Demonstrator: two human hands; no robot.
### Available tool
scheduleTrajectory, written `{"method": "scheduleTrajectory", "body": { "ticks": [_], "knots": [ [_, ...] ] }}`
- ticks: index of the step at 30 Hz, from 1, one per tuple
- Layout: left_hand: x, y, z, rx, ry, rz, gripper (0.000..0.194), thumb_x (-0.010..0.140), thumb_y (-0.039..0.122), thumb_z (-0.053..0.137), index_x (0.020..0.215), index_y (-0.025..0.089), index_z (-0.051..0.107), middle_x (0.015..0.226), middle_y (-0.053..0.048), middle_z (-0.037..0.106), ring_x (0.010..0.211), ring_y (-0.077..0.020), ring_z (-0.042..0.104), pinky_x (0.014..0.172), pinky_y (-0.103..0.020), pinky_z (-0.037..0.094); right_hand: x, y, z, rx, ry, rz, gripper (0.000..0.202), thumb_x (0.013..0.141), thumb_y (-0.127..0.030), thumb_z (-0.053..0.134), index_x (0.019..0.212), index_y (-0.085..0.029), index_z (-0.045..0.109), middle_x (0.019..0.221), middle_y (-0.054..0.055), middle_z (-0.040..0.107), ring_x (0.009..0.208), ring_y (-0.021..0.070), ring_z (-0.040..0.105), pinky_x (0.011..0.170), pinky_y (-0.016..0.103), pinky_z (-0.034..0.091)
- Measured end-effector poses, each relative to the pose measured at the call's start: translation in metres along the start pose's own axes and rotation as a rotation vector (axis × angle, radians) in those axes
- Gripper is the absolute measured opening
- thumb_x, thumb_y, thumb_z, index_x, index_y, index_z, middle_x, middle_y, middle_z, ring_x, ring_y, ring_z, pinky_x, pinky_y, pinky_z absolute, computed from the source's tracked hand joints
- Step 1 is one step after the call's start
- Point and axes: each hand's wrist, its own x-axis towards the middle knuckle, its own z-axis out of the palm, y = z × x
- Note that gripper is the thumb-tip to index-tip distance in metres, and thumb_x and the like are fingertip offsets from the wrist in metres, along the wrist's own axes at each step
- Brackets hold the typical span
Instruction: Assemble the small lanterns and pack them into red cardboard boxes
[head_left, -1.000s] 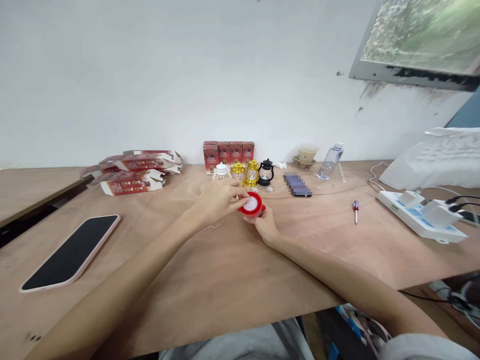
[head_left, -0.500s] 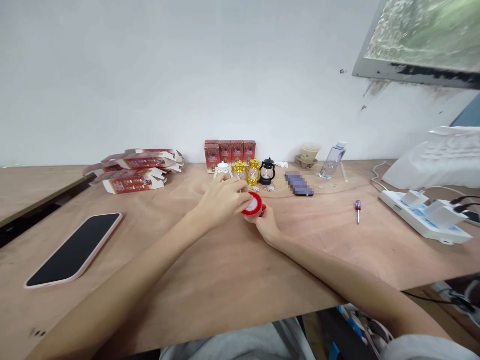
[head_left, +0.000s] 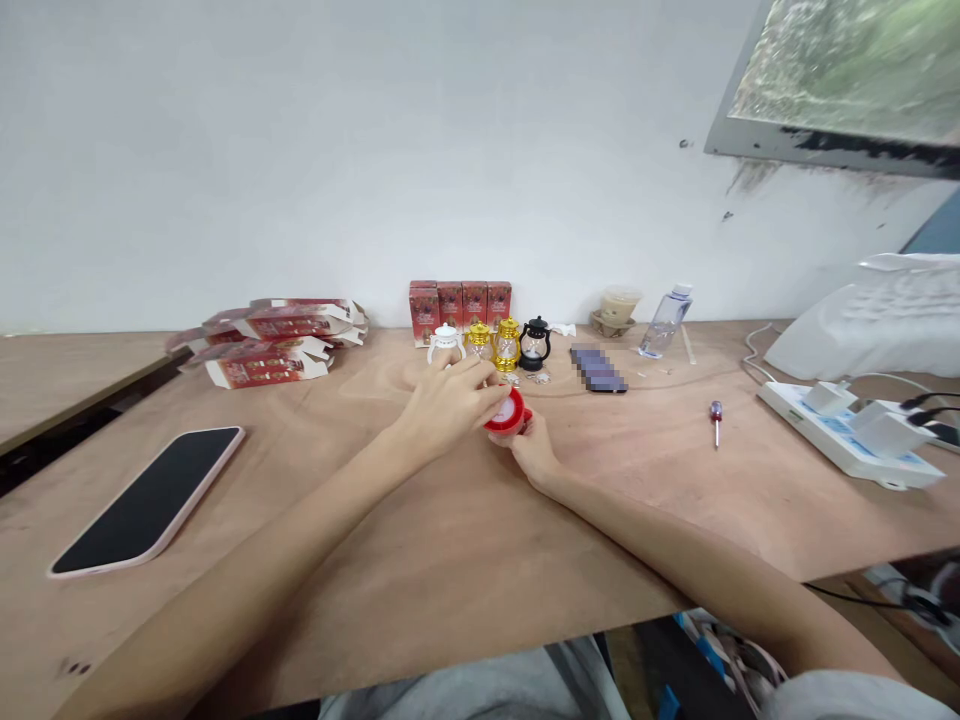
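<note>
A red lantern (head_left: 508, 410) is tilted so that its round base with a pale centre faces up. My right hand (head_left: 535, 450) is closed round its right side. My left hand (head_left: 451, 400) reaches over from the left, its fingertips on the red base's rim. Behind the hands stand a white lantern (head_left: 445, 339), two gold lanterns (head_left: 507, 346) and a black lantern (head_left: 535, 345). Small silvery pieces (head_left: 538, 377) lie in front of the black one.
Red boxes (head_left: 474, 303) stand by the wall, and flattened cartons (head_left: 270, 362) lie at left. A phone (head_left: 150, 500) is near left. Rightward are a second phone (head_left: 598, 368), bottle (head_left: 666, 322), cup (head_left: 618, 305), screwdriver (head_left: 717, 422) and power strip (head_left: 847, 440).
My left hand has shifted very slightly, its fingertips now a little further over the red base. My right hand has hardly moved.
</note>
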Motion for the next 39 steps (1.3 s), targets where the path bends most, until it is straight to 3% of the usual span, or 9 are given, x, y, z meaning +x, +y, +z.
{"method": "scheduleTrajectory", "body": {
  "ticks": [3,14,32,39],
  "knots": [
    [0.000,0.000,0.001,-0.027,0.022,-0.003,0.020,0.091,0.025,0.048,0.084,0.018,0.065,0.081,-0.001,0.067,0.073,-0.0145,0.054,0.066,-0.031,0.029,0.000,0.001,0.000,0.014,-0.001,-0.001,0.033,0.052,-0.017,0.070,0.084,-0.018,0.062,0.085,0.001,0.067,0.081,0.0173,0.058,0.081,0.032,0.046],
    [0.003,-0.004,-0.006,-0.143,-0.067,-0.050,0.018,0.088,0.023,0.049,0.076,0.018,0.062,0.070,0.000,0.067,0.071,-0.0155,0.053,0.066,-0.032,0.029,0.001,0.000,0.000,0.021,-0.028,-0.033,0.035,0.052,-0.015,0.071,0.086,-0.018,0.062,0.087,0.000,0.067,0.081,0.0171,0.058,0.082,0.032,0.046],
    [0.002,-0.004,-0.006,-0.130,-0.005,0.026,0.024,0.089,0.024,0.045,0.074,0.018,0.063,0.069,0.000,0.067,0.069,-0.0145,0.051,0.065,-0.031,0.029,-0.002,-0.006,0.003,0.052,-0.031,-0.023,0.042,0.052,-0.019,0.074,0.092,-0.019,0.062,0.097,0.002,0.068,0.092,0.0199,0.060,0.088,0.035,0.046],
    [0.005,-0.004,-0.019,-0.212,0.026,-0.009,0.018,0.088,0.024,0.048,0.078,0.019,0.063,0.070,0.001,0.068,0.068,-0.0136,0.052,0.065,-0.030,0.028,-0.002,-0.009,0.005,0.048,0.010,0.021,0.040,0.049,-0.021,0.073,0.088,-0.018,0.063,0.092,0.003,0.069,0.091,0.0211,0.060,0.087,0.037,0.046]
  ]
}}
